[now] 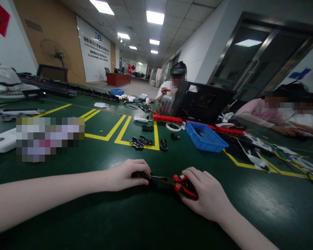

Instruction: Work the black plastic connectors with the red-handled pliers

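Observation:
My right hand [205,192] is wrapped round the red and black handles of a pair of long-nose pliers [168,180]. The jaws point left and meet a small black part [139,174] that my left hand [129,175] grips between thumb and fingers. Most of that part is hidden by my fingers, so its kind does not show. Both hands are low over the green tabletop. Beyond them lie several black plastic pieces [141,141], some inside a yellow-taped outline, and another dark piece [163,144] just right of it.
A blue tray [206,137] with dark items stands at right, near a white ring [173,126] and a red strip [167,118]. Behind it rises a large black panel [202,100]. A white device [5,140] lies at left. Other people sit across the table and at right.

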`<action>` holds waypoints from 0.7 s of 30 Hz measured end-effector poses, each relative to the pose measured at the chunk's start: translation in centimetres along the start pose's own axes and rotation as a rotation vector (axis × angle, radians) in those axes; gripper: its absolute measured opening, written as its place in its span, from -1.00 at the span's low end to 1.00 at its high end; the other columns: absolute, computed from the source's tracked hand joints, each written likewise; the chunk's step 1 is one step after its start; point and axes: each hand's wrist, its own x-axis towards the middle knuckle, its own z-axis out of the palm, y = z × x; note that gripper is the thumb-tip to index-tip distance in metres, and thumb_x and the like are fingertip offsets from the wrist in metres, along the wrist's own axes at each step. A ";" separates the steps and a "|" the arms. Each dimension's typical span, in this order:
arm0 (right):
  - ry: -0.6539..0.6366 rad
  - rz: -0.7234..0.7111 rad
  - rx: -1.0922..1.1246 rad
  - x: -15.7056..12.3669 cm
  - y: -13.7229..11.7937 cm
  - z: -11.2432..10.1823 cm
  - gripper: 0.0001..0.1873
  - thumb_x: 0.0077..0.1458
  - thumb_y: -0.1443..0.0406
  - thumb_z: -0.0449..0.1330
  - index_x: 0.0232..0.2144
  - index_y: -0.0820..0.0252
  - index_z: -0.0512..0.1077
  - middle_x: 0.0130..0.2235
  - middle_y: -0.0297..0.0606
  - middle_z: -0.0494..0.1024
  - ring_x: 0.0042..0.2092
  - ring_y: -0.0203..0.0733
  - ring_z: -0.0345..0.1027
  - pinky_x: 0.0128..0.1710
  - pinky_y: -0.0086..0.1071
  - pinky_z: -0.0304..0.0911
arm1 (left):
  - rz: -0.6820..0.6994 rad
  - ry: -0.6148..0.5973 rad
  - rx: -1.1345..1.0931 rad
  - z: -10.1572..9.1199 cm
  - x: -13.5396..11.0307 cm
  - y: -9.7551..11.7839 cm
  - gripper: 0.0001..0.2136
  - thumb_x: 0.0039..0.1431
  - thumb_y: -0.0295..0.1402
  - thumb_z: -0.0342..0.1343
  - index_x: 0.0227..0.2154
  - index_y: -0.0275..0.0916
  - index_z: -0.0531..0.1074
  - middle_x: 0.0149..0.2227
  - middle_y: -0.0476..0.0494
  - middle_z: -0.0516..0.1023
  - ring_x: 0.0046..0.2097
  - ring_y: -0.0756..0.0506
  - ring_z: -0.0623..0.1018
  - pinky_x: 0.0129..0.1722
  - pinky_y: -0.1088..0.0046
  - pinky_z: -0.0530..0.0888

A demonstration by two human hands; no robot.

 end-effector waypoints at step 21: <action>0.091 -0.112 -0.010 -0.2 -0.1 -0.1 -0.57 0.03 0.22 0.18 -0.04 0.26 0.39 -0.18 -0.07 0.52 -0.25 -0.11 0.41 -0.31 -0.29 0.32 | 0.030 0.036 -0.088 -0.2 0.0 0.4 -0.88 0.25 -0.37 0.19 -0.19 -0.25 0.48 -0.01 -0.21 0.47 -0.01 -0.13 0.51 0.02 0.25 0.45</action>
